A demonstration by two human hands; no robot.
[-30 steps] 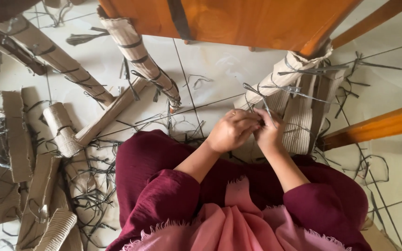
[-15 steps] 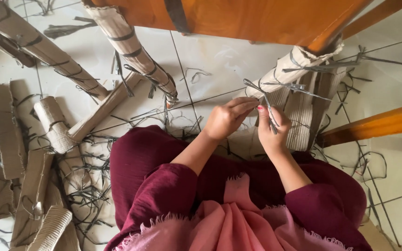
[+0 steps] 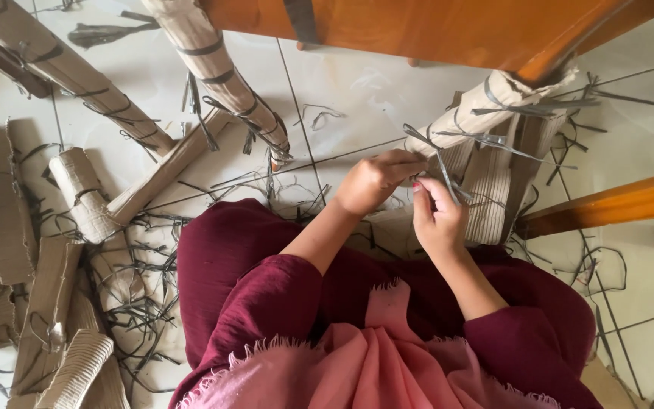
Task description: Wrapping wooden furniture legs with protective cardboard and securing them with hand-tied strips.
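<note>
A grey plastic strap (image 3: 442, 168) is pinched between the fingers of the right hand (image 3: 439, 216), just below the cardboard-wrapped furniture leg (image 3: 486, 113) it binds, so that it is kept taut against the wrapping. The left hand (image 3: 372, 182) is closed at the same strap beside the leg's lower end, seemingly steadying it, though its grip is partly hidden. Cut strap pieces (image 3: 138, 303) and cardboard offcuts (image 3: 9, 204) lie scattered on the tiled floor (image 3: 357, 91).
</note>
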